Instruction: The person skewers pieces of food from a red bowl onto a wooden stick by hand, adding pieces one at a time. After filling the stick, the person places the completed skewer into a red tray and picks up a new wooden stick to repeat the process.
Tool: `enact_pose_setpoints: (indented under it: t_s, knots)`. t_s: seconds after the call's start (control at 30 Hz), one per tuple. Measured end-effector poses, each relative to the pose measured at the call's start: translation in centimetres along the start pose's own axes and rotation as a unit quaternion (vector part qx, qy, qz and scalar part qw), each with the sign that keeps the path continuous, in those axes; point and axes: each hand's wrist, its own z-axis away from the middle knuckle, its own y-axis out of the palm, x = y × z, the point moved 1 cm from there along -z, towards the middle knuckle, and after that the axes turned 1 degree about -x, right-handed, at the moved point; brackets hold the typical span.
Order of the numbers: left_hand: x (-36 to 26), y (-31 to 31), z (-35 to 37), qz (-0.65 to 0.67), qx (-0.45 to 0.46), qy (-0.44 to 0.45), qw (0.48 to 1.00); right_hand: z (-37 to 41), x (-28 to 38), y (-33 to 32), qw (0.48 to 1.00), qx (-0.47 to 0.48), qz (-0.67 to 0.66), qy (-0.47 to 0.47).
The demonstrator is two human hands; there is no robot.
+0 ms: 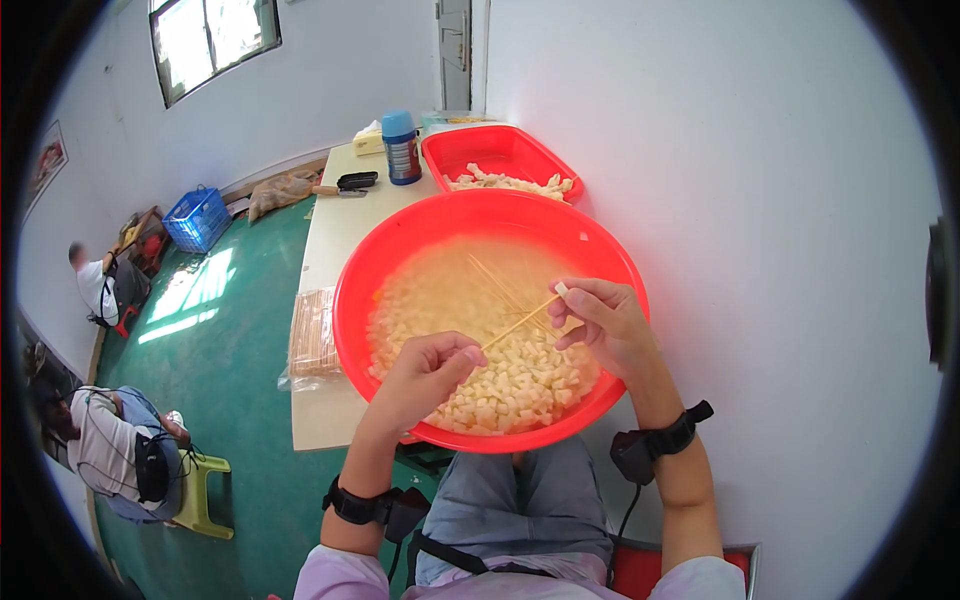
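Note:
My left hand (428, 377) is closed on the lower end of a thin wooden skewer (520, 322), above a large round red basin (350, 340). At the skewer's upper right tip, my right hand (603, 320) pinches a small pale cube (561, 289). Cloudy yellowish water and many pale cubes (510, 385) fill the basin below both hands. More loose skewers (492, 275) lie in the basin beyond my hands.
A plastic bag of skewers (314, 335) lies left of the basin on the table (325, 235). Behind stand a red tray (515, 140) with pale pieces, a blue bottle (402, 150) and a knife (340, 191). A wall (780, 250) rises at right; two people sit at left.

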Motion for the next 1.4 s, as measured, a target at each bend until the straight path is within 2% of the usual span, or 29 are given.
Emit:
enact_pose_setpoints:
  t_s: [0.13,0.23,0.33,0.4,0.43,0.53,0.6,0.63,0.67,0.73,0.83,0.9,0.93,1.0,1.03,1.17,1.23,1.33,1.4]
  knots:
    - [1.2,0.0,-0.6,-0.127,-0.077,0.121,0.981,-0.1,0.0,0.0,1.000,-0.017,0.014,-0.002]
    - [0.1,0.6,-0.5,-0.287,-0.172,0.261,0.906,-0.2,-0.2,-0.3,0.999,-0.033,0.008,0.006]
    - [0.2,0.8,-0.6,-0.262,-0.177,0.274,0.908,-0.1,0.0,-0.1,0.999,-0.047,0.017,-0.006]
    - [0.0,0.5,-0.5,-0.083,-0.068,0.103,0.989,-0.1,0.1,0.3,0.998,-0.043,0.033,-0.025]
    - [0.0,0.3,-0.4,0.009,-0.011,0.013,1.000,0.0,0.2,0.6,0.998,-0.037,0.043,-0.037]
    - [-0.3,0.0,-0.2,0.162,0.045,-0.092,0.981,-0.1,0.3,0.9,0.996,-0.024,0.058,-0.059]
    - [0.5,0.8,-0.3,0.007,-0.021,0.040,0.999,-0.2,0.3,0.7,0.997,-0.026,0.043,-0.055]
    - [0.8,1.3,-0.5,-0.071,-0.053,0.106,0.990,-0.2,0.3,0.5,0.998,-0.032,0.025,-0.044]
    - [0.7,1.5,-0.7,-0.166,-0.115,0.199,0.959,-0.3,0.3,0.2,0.999,-0.037,0.008,-0.033]
    - [0.2,2.1,-0.8,-0.343,-0.230,0.368,0.833,-0.3,0.0,-0.2,0.998,-0.063,0.001,-0.012]
    - [0.0,3.2,-0.7,-0.378,-0.273,0.411,0.783,-0.3,-0.1,-0.8,0.997,-0.066,-0.042,0.008]
    - [-0.3,3.4,-0.5,-0.274,-0.200,0.244,0.909,-0.1,-0.2,-0.8,0.999,-0.040,-0.031,0.011]
    - [-0.5,3.5,-0.3,-0.215,-0.158,0.155,0.951,0.1,-0.3,-0.7,1.000,-0.017,0.001,0.008]
    - [-1.2,3.7,-0.8,-0.009,-0.057,0.052,0.997,0.1,-0.2,0.1,0.999,0.009,0.053,0.003]
    - [-1.3,3.8,-1.0,0.096,-0.004,-0.004,0.995,0.3,-0.2,1.0,0.997,0.012,0.072,0.003]
    - [-0.9,4.2,-1.8,-0.046,-0.119,0.116,0.985,0.1,-0.1,1.2,0.996,-0.049,0.076,0.004]
    - [-0.1,4.1,-1.6,-0.126,-0.184,0.156,0.962,-0.1,-0.1,0.8,0.996,-0.082,0.026,-0.015]
    - [0.0,3.7,-1.2,-0.199,-0.240,0.198,0.929,-0.3,0.0,0.3,0.994,-0.095,-0.045,-0.039]
    - [0.2,3.8,-1.1,-0.236,-0.243,0.237,0.911,-0.4,-0.1,0.1,0.993,-0.095,-0.060,-0.046]
